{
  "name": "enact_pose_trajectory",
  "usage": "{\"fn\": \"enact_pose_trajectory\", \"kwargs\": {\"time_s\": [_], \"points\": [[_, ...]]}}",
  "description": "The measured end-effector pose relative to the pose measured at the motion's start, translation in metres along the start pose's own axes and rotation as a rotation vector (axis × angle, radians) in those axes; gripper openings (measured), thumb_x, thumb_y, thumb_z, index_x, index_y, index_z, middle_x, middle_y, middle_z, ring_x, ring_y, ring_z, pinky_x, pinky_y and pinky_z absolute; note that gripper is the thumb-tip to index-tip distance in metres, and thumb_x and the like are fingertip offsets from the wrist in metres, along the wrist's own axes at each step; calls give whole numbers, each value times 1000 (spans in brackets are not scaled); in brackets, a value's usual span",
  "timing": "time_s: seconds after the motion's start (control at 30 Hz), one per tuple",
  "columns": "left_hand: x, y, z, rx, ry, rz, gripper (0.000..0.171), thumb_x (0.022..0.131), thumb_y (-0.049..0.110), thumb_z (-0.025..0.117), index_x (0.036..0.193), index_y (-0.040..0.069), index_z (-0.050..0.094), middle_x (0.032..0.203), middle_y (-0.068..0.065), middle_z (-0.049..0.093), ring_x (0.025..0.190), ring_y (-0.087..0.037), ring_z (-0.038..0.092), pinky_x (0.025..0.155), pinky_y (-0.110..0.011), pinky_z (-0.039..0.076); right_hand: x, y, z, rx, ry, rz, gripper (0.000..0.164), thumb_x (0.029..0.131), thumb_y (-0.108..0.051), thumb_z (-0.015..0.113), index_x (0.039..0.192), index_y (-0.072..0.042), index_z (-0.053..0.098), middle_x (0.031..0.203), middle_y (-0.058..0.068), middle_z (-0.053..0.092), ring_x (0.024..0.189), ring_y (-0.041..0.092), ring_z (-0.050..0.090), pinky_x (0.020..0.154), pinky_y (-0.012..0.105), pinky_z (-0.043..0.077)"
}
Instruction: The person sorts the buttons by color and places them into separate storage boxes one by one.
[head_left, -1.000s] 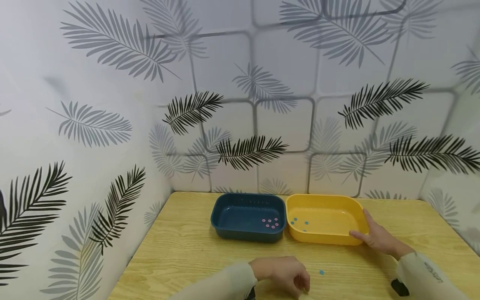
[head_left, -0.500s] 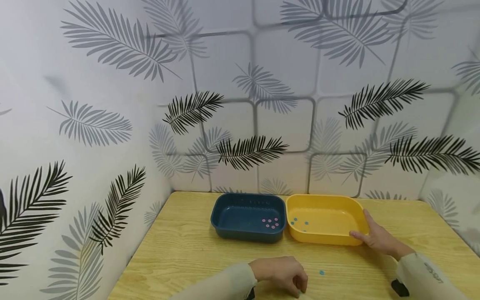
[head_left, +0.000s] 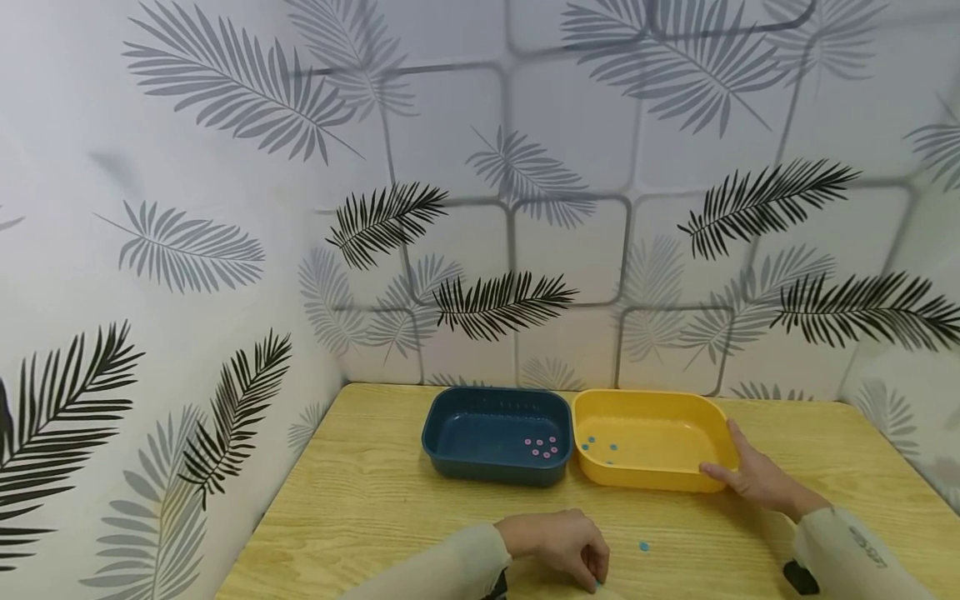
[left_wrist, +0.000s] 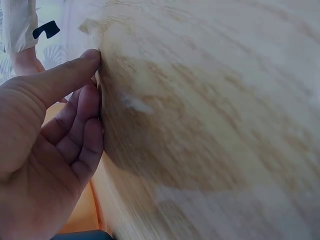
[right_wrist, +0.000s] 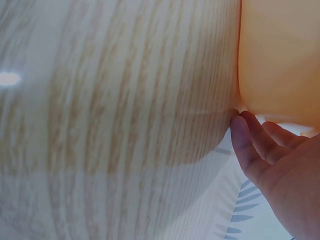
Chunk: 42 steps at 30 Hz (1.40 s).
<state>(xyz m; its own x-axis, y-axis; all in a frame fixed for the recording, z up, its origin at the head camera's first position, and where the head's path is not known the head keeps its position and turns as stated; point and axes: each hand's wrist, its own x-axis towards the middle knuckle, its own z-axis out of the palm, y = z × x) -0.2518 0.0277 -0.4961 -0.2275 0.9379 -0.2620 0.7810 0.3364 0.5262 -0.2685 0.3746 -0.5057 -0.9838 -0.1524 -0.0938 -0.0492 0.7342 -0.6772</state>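
My left hand [head_left: 566,546] is low over the front of the wooden table, thumb and fingertips pinching a small blue button [head_left: 597,586] that shows only as a speck at the tips. In the left wrist view the left hand [left_wrist: 55,135] has bent fingers at the tabletop, and the button is hidden. Another blue button [head_left: 643,547] lies on the wood to its right. My right hand [head_left: 765,481] rests against the right front corner of a yellow basin [head_left: 652,478], thumb on the front, straight fingers along the side. Several blue buttons [head_left: 613,447] lie inside it.
A dark blue basin [head_left: 491,472] stands left of the yellow one, almost touching it, with several pink buttons [head_left: 540,442] in its right part. The table [head_left: 375,492] reaches back to a wall [head_left: 570,350] with leaf patterns.
My left hand has closed its fingertips on the blue button and drawn slightly left. The right hand and both basins stay where they were.
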Motion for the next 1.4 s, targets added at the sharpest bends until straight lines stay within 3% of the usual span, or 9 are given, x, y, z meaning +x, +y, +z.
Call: {"fn": "enact_pose_trajectory", "kwargs": {"time_s": [0.5,0.8,0.97,1.2,1.4], "points": [[1,0,1,7,-11,-22,1,87,10,70,88,11,69,73,14,57,64,7,50,62,-9,43,-2,-5,0,-20,21,-15,104,94,-40,58,142,10,-20,138,49,4,123,64,15,97,70,17],[2,-2,-1,47,65,-65,6,87,11,69,86,15,64,76,13,58,66,6,49,62,-8,41,-1,-3,1,-7,26,-16,105,93,-40,59,142,8,-21,138,49,3,124,64,15,97,70,16],[2,-5,-5,-11,98,-60,5,90,10,65,93,14,65,79,12,61,68,5,51,63,-9,43,-1,-3,1,-7,26,-16,105,93,-39,59,142,8,-21,138,49,4,124,64,15,97,70,16],[5,-4,-19,-53,156,-40,8,92,9,62,97,11,68,82,13,63,73,7,54,67,-9,44,-1,-2,1,-20,23,-21,104,94,-40,58,142,8,-21,138,49,5,123,64,17,96,70,18],[8,1,-34,-62,258,-7,12,93,15,62,101,9,69,83,14,64,74,9,55,69,-8,44,-2,-1,1,-19,18,-16,104,94,-40,58,142,8,-22,138,49,5,123,64,17,96,70,19]]}}
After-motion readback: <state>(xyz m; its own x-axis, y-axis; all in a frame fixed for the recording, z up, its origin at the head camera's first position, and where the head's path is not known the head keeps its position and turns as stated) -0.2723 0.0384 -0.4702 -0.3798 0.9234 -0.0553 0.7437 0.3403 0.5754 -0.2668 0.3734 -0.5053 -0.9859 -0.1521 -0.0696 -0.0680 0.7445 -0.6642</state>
